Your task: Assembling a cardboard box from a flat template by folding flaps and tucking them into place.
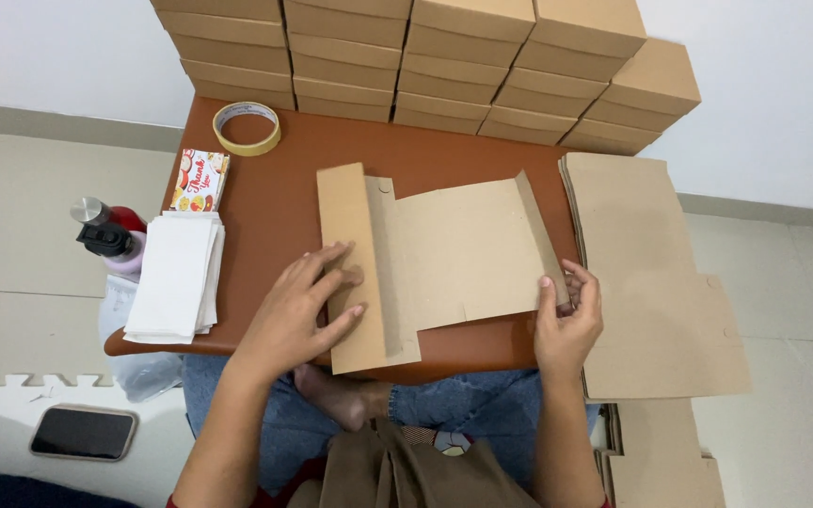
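A flat brown cardboard box blank (454, 249) lies on the small brown table (275, 179) in front of me. Its left flap (345, 245) is folded over, and my left hand (298, 306) presses flat on that flap with fingers spread. My right hand (566, 320) pinches the raised right flap (540, 235) at its near end, thumb on the inside and fingers behind it.
Several folded brown boxes (444, 66) are stacked along the far table edge. A pile of flat blanks (656, 273) lies to the right. A tape roll (247, 128), printed cards (199, 179), white paper sheets (176, 277) and bottles (110, 235) sit left. A phone (83, 432) lies on the floor.
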